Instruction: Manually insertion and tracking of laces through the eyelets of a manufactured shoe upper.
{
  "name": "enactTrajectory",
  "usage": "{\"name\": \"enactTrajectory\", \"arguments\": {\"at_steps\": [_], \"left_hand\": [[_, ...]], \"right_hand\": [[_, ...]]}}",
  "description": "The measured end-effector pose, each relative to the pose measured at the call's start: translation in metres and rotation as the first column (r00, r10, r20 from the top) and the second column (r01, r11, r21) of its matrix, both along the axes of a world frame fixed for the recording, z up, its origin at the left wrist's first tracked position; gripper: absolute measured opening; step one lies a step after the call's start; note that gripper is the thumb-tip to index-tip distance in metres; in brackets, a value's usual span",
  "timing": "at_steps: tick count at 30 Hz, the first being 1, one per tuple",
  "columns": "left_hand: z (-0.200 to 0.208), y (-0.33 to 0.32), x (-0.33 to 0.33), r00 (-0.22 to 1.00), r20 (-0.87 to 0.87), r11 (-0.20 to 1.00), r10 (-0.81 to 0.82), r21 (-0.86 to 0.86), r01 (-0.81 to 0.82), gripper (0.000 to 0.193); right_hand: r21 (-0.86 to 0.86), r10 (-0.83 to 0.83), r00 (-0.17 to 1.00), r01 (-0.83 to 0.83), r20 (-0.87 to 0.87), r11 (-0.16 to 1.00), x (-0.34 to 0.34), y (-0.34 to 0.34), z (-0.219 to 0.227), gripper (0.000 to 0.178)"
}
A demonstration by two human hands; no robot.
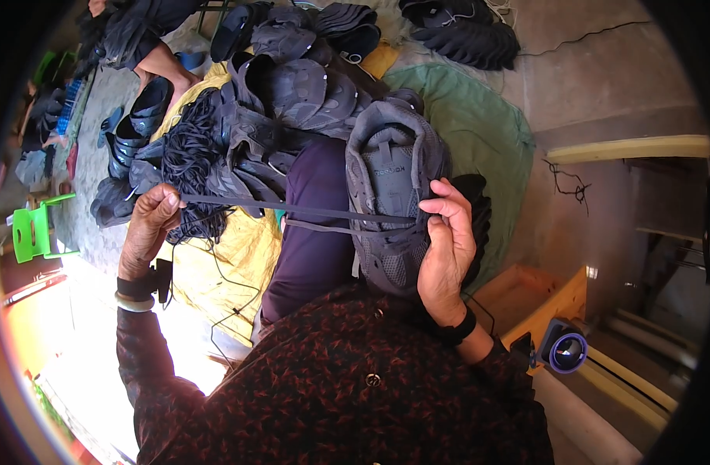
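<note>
A dark grey sports shoe (397, 167) rests by my right thigh, its opening and insole facing up. One strand of its flat black shoelace (293, 208) is stretched taut from the shoe across to the left. My left hand (155, 213) pinches that strand's far end, well apart from the shoe. A second strand loops out over my dark trousers (317, 186) just below it. My right hand (448, 248) has thumb and fingers closed on the shoe's right edge, beside the lacing. What its fingertips pinch there is partly hidden.
Beyond my knees lie a bundle of black laces (196, 155) and a heap of dark shoe uppers (300, 93). Yellow sheeting (231, 267) and green cloth (479, 124) cover the floor. A wooden box (552, 298) stands right, a green chair (33, 232) left. Another person's foot (183, 81) shows at upper left.
</note>
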State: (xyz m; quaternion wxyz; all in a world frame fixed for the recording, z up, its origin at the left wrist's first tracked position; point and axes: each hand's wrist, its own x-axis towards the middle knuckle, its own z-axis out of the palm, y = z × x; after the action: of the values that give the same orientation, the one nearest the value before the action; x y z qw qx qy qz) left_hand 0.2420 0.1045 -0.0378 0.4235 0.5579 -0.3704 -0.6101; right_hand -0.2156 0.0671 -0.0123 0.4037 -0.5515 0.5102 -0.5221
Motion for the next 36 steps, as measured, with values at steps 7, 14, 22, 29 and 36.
{"name": "enactTrajectory", "arguments": {"at_steps": [7, 14, 22, 29, 36], "left_hand": [[0.011, -0.022, -0.038, 0.998, 0.049, 0.996, -0.048, -0.072, 0.052, 0.027], [0.007, -0.026, -0.067, 0.701, 0.711, 0.989, -0.054, -0.06, 0.136, 0.015], [0.041, -0.027, -0.206, 0.813, 0.507, 0.857, -0.286, -0.243, 0.454, 0.02], [0.027, -0.043, -0.225, 0.766, 0.506, 0.797, -0.395, -0.226, 0.56, 0.017], [0.044, -0.036, -0.164, 0.734, 0.244, 0.771, -0.633, 0.115, 0.627, 0.02]], "right_hand": [[-0.009, 0.043, 0.99, -0.044, -0.136, 0.999, -0.016, 0.0, 0.007, 0.025], [-0.035, 0.04, 0.97, -0.05, -0.238, 0.998, -0.022, 0.001, 0.009, 0.02], [-0.059, 0.061, 0.958, -0.081, -0.279, 0.995, -0.024, -0.004, 0.024, 0.017], [-0.051, 0.215, 0.921, -0.244, -0.326, 0.968, -0.019, -0.006, 0.038, 0.017], [-0.114, 0.277, 0.845, -0.365, -0.457, 0.924, -0.008, -0.02, 0.059, 0.018]]}}
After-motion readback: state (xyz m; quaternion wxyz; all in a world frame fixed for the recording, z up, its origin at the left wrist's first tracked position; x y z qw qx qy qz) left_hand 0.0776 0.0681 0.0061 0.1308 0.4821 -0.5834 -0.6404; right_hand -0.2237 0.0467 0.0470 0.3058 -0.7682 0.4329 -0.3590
